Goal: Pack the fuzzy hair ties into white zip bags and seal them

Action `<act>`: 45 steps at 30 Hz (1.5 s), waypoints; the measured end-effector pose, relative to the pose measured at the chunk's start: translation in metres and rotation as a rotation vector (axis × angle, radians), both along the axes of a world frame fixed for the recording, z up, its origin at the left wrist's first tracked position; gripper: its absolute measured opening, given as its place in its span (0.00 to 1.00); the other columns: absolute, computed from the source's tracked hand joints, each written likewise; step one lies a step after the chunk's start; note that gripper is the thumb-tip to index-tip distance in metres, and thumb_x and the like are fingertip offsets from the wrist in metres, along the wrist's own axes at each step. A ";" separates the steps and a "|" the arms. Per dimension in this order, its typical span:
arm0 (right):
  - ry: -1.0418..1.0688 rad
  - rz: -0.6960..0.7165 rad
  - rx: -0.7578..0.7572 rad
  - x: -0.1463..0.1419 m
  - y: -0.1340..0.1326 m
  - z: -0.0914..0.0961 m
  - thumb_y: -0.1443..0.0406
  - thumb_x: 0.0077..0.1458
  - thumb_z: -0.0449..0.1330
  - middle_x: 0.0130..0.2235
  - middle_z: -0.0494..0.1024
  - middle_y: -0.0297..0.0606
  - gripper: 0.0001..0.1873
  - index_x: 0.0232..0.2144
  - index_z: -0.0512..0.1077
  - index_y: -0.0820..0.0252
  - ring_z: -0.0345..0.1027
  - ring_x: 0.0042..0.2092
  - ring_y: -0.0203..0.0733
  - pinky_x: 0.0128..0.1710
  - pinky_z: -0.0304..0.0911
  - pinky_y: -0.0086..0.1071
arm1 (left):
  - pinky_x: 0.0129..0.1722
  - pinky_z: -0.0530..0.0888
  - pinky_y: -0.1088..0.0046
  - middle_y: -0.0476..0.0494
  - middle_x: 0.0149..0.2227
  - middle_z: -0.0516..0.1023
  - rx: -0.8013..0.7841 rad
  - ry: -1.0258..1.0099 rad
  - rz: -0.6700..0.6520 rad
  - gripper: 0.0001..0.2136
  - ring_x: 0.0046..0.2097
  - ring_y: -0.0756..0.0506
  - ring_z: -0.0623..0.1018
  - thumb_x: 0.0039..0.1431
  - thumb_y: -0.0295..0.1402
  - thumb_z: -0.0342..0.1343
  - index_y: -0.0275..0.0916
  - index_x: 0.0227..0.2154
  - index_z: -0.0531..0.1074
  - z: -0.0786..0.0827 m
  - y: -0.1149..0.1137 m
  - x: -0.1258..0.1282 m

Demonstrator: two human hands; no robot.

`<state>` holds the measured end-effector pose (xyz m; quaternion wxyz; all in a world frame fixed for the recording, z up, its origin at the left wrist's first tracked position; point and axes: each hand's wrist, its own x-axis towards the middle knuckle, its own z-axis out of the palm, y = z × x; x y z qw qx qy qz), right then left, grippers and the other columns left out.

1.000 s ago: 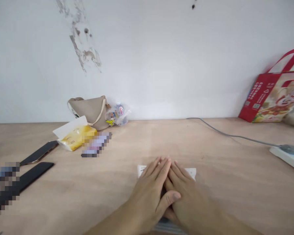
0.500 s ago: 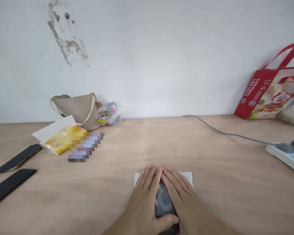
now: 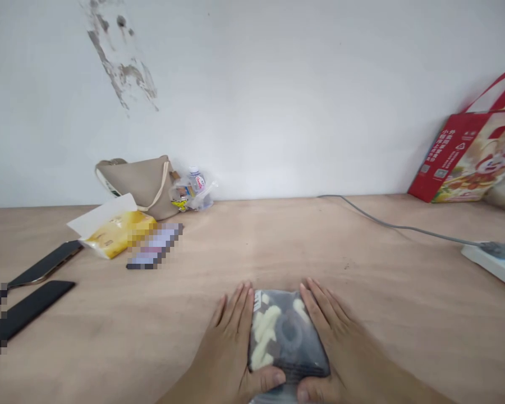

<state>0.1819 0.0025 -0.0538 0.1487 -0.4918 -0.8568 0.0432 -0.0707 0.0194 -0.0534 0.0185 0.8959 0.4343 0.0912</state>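
Note:
A flat clear plastic packet [image 3: 286,334] with dark and cream-coloured rings inside lies on the wooden table [image 3: 387,292] just in front of me. My left hand [image 3: 231,348] lies flat along its left side with fingers stretched out and the thumb pressing its near edge. On the right side my right hand [image 3: 340,348] does the same, fingers flat on the table and thumb on the near edge.
At the back left stand a beige bag [image 3: 141,182], a small wrapped bottle [image 3: 193,191] and a yellow tissue pack [image 3: 113,233]. Two dark phones [image 3: 37,280] lie at the far left. A grey cable [image 3: 395,227] runs to a white power strip [image 3: 494,261]; a red gift bag [image 3: 471,160] leans at the wall.
My hands, which lay together on top of the packet, have slid apart to its two sides, so the packet's contents now show between them.

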 end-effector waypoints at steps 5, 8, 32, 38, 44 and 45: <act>-0.040 0.016 0.082 0.015 -0.001 -0.008 0.36 0.43 0.53 0.64 0.45 0.58 0.62 0.64 0.31 0.68 0.38 0.64 0.61 0.57 0.51 0.56 | 0.61 0.50 0.47 0.29 0.65 0.38 -0.007 0.073 0.074 0.52 0.65 0.30 0.48 0.48 0.63 0.46 0.31 0.64 0.31 0.008 -0.006 -0.002; -0.041 0.025 0.137 0.019 0.000 -0.015 0.37 0.45 0.53 0.65 0.45 0.56 0.61 0.65 0.29 0.66 0.38 0.64 0.61 0.57 0.50 0.55 | 0.60 0.51 0.45 0.27 0.65 0.39 -0.062 0.110 0.134 0.52 0.65 0.30 0.47 0.47 0.64 0.44 0.29 0.64 0.35 0.017 -0.009 0.003; 0.784 -0.385 -0.348 0.031 -0.026 0.003 0.52 0.57 0.50 0.34 0.77 0.35 0.21 0.50 0.65 0.51 0.70 0.40 0.45 0.44 0.64 0.39 | 0.24 0.60 0.69 0.48 0.22 0.70 0.750 -0.271 -0.386 0.05 0.26 0.49 0.68 0.53 0.22 0.52 0.34 0.27 0.73 0.024 -0.016 0.113; 0.862 -0.352 -0.425 0.022 0.001 0.008 0.58 0.53 0.54 0.29 0.72 0.31 0.19 0.48 0.65 0.53 0.66 0.33 0.43 0.41 0.59 0.40 | 0.25 0.65 0.68 0.44 0.26 0.71 0.615 -0.154 -0.348 0.10 0.27 0.46 0.69 0.58 0.24 0.46 0.32 0.33 0.73 0.023 -0.013 0.102; 1.099 -0.220 -0.669 0.006 0.012 0.021 0.56 0.51 0.56 0.25 0.68 0.28 0.18 0.44 0.62 0.55 0.64 0.29 0.41 0.32 0.60 0.34 | 0.22 0.63 0.69 0.44 0.26 0.72 0.603 -0.184 -0.347 0.08 0.26 0.46 0.69 0.57 0.23 0.48 0.32 0.31 0.73 0.028 -0.010 0.101; 1.128 -0.215 -0.688 0.005 0.011 0.022 0.55 0.52 0.55 0.25 0.68 0.28 0.19 0.45 0.61 0.55 0.64 0.29 0.40 0.31 0.60 0.34 | 0.22 0.63 0.69 0.44 0.26 0.72 0.616 -0.205 -0.352 0.08 0.26 0.46 0.68 0.57 0.23 0.48 0.33 0.30 0.73 0.030 -0.010 0.101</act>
